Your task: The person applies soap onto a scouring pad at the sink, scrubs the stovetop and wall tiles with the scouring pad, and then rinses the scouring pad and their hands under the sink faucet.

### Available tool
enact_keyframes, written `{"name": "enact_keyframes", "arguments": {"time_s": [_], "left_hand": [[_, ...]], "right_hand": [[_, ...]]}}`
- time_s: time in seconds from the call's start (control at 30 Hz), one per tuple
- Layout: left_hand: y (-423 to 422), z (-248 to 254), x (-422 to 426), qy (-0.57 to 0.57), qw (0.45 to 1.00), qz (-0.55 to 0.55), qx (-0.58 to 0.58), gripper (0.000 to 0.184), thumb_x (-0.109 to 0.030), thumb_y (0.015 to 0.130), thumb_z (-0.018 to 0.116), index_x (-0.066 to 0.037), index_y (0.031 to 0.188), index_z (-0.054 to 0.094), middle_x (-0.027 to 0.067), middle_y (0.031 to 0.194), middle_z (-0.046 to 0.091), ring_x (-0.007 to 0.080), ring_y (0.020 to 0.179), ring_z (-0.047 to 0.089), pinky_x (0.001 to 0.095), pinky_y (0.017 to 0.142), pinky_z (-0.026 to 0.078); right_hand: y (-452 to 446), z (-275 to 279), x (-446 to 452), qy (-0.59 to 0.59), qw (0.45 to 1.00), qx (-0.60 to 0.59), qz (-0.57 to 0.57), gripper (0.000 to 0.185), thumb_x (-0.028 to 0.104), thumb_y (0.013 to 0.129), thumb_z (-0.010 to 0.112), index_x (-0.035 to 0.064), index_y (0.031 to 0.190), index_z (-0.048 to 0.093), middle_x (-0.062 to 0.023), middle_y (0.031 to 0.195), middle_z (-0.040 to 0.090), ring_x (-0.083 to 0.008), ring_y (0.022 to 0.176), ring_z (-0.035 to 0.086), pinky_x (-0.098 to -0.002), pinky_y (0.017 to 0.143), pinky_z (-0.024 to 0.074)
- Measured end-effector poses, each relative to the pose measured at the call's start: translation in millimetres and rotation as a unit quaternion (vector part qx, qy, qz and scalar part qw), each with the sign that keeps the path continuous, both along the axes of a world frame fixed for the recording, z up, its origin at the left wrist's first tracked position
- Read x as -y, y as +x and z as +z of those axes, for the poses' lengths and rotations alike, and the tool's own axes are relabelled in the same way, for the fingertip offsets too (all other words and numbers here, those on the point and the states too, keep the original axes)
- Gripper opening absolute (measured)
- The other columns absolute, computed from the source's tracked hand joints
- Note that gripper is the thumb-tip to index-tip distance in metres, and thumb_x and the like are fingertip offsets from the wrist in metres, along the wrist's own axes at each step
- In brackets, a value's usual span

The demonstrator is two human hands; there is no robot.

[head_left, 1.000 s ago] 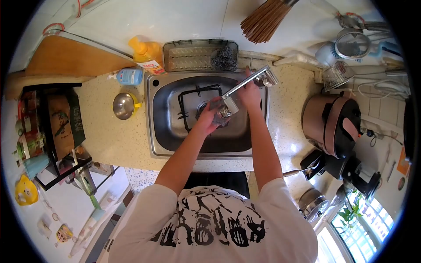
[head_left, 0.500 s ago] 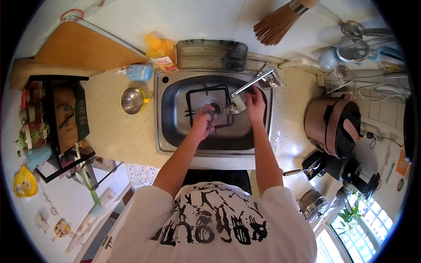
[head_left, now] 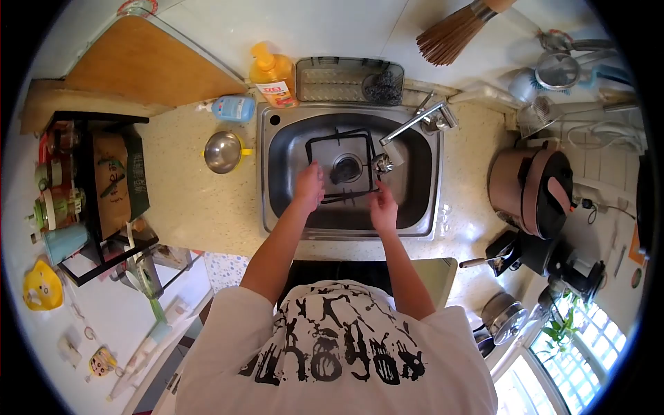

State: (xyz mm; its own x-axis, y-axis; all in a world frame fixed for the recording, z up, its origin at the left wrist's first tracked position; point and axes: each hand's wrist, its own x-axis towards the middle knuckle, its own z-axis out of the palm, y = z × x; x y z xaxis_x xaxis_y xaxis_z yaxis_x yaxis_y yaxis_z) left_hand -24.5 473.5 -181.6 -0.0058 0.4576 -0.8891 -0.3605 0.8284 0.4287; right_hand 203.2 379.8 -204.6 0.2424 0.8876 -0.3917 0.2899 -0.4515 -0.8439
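A black square stove grate (head_left: 339, 135) is in the stainless steel sink (head_left: 282, 207). My left hand (head_left: 309, 187) has its fingers closed on the grate's left side, and my right hand (head_left: 384, 207) pinches it near the lower right corner. Over the drain, inside the grate's frame, lies a dark grey scouring pad (head_left: 342, 171), with neither hand touching it. The faucet (head_left: 415, 123) reaches over the grate's right side, its spout end just above my right hand. I cannot tell whether water is running.
Behind the sink stand an orange detergent bottle (head_left: 272, 75) and a wire-type rack (head_left: 328, 79) with a dark scrubber in it. A blue bottle (head_left: 234, 108) and a metal bowl (head_left: 223, 152) are on the left counter. A rice cooker (head_left: 513, 183) stands at right.
The scouring pad has left my left hand and now lies over the drain. My right hand has come down from beside the faucet to the grate. The camera view has shifted slightly.
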Motion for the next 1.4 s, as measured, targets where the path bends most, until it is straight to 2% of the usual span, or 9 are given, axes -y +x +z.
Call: {"name": "enact_keyframes", "arguments": {"time_s": [0.2,0.3,0.4,0.47,0.6,0.83,0.97,1.1,1.4], "left_hand": [[-1,-24,1,-0.003,0.999,0.036,0.033,0.045,-0.051,0.108,0.051,-0.016,0.080,0.049,-0.0020,0.060,0.038,0.0154,0.043,0.033,0.0338,0.041,0.027],[10,-25,0,-0.001,0.992,0.062,0.113,0.043,-0.053,0.109,0.051,-0.015,0.090,0.055,0.0012,0.067,0.052,0.0188,0.049,0.049,0.0366,0.046,0.041],[35,-27,-5,0.021,0.982,0.044,0.180,0.041,-0.057,0.108,0.050,-0.018,0.109,0.060,0.0066,0.089,0.066,0.0251,0.069,0.064,0.0448,0.061,0.055],[45,-43,-4,0.061,0.970,0.016,0.235,0.044,-0.057,0.108,0.049,-0.019,0.127,0.062,0.0130,0.113,0.072,0.0345,0.093,0.074,0.0552,0.081,0.062],[81,-37,-10,0.050,0.959,0.040,0.277,0.044,-0.054,0.109,0.047,-0.018,0.129,0.062,0.0148,0.121,0.072,0.0413,0.103,0.073,0.0595,0.087,0.060],[118,-24,-20,0.039,0.950,0.080,0.298,0.044,-0.051,0.106,0.045,-0.015,0.125,0.062,0.0152,0.115,0.073,0.0365,0.094,0.073,0.0555,0.077,0.062],[118,-27,-22,0.054,0.940,0.093,0.325,0.043,-0.051,0.107,0.047,-0.015,0.122,0.065,0.0132,0.113,0.074,0.0329,0.096,0.073,0.0523,0.082,0.061],[124,-51,-31,0.040,0.929,0.171,0.325,0.042,-0.050,0.107,0.052,-0.013,0.119,0.068,0.0090,0.111,0.076,0.0285,0.096,0.074,0.0452,0.091,0.059],[138,-70,-28,-0.004,0.955,0.155,0.254,0.050,-0.059,0.105,0.057,-0.014,0.121,0.071,0.0058,0.113,0.076,0.0245,0.096,0.073,0.0381,0.084,0.059]], "right_hand": [[5,-2,-10,0.047,0.998,0.031,-0.020,0.055,0.012,0.096,0.065,0.0124,0.151,0.055,-0.0151,0.094,0.077,-0.0311,0.084,0.075,-0.0438,0.079,0.0586],[25,4,-43,0.071,0.991,0.108,-0.035,0.060,0.009,0.097,0.065,0.0074,0.155,0.047,-0.0106,0.088,0.075,-0.0166,0.071,0.070,-0.0335,0.069,0.0577],[42,37,-92,0.045,0.994,0.076,-0.062,0.073,0.014,0.095,0.067,0.0174,0.163,0.038,-0.0172,0.092,0.077,-0.0354,0.083,0.076,-0.0467,0.078,0.0587],[52,48,-122,0.051,0.988,0.141,-0.035,0.080,0.017,0.095,0.066,0.0198,0.165,0.030,-0.0169,0.091,0.077,-0.0371,0.083,0.075,-0.0485,0.077,0.0585],[69,31,-178,-0.010,0.982,0.184,-0.027,0.090,0.022,0.092,0.067,0.0242,0.169,0.019,-0.0171,0.091,0.077,-0.0401,0.083,0.075,-0.0517,0.076,0.0578],[92,20,-190,-0.017,0.991,0.108,0.073,0.098,0.023,0.088,0.069,0.0266,0.170,0.015,-0.0168,0.088,0.076,-0.0400,0.082,0.075,-0.0529,0.076,0.0577],[83,16,-152,0.093,0.990,0.095,0.045,0.091,0.015,0.091,0.067,0.0264,0.169,0.021,-0.0156,0.084,0.074,-0.0363,0.078,0.074,-0.0463,0.074,0.0587],[69,17,-113,0.093,0.996,0.010,-0.009,0.081,0.006,0.095,0.064,0.0206,0.167,0.031,-0.0113,0.094,0.076,-0.0227,0.082,0.074,-0.0361,0.080,0.0587],[67,10,-79,0.053,0.994,-0.080,-0.048,0.073,-0.002,0.096,0.058,0.0159,0.164,0.038,-0.0092,0.101,0.075,-0.0155,0.081,0.072,-0.0309,0.077,0.0588]]}}
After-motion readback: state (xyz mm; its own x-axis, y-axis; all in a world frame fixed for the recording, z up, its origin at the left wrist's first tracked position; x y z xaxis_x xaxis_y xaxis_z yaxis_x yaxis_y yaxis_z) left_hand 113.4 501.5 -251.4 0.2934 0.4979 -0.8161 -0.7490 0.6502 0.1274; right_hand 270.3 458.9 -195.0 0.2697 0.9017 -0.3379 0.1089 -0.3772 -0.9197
